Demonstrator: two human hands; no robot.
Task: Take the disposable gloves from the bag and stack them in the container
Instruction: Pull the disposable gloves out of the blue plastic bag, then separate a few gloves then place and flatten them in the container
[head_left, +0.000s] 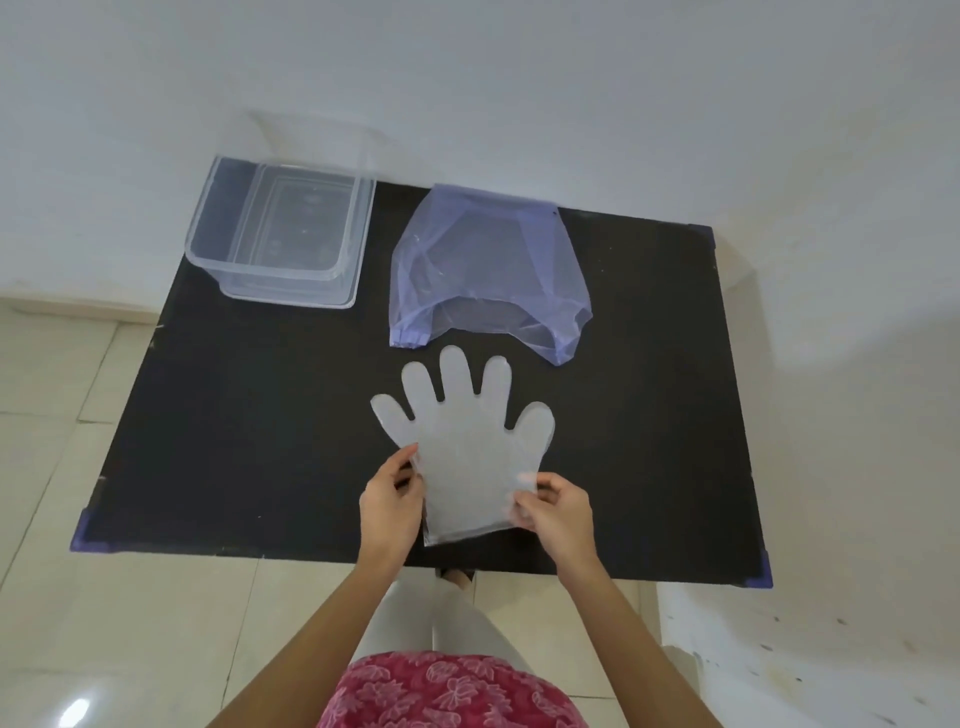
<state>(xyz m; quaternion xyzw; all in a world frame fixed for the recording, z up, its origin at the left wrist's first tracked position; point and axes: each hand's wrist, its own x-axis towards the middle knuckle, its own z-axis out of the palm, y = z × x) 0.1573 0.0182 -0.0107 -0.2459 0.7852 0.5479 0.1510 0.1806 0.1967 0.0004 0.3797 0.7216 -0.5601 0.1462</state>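
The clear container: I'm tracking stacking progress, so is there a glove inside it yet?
No, the clear container looks empty, and the one glove in view lies on the black table, pinched by both hands.

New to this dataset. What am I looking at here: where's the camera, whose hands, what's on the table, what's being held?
There is no robot here. One wide-angle camera sits on a person's head and looks forward and down, so the arms come in from the bottom of the picture and the lines near the edges look bent.

The surface is a black table. At its far left stands a clear plastic container, open, with nothing visible inside. To the right of it lies a thin bluish bag, with its opening toward the person.

In front of the bag is a translucent disposable glove, spread flat with the fingers pointing away. The left hand pinches its left edge and the right hand its right edge, both near the cuff. It may be more than one glove layered together; I cannot tell.
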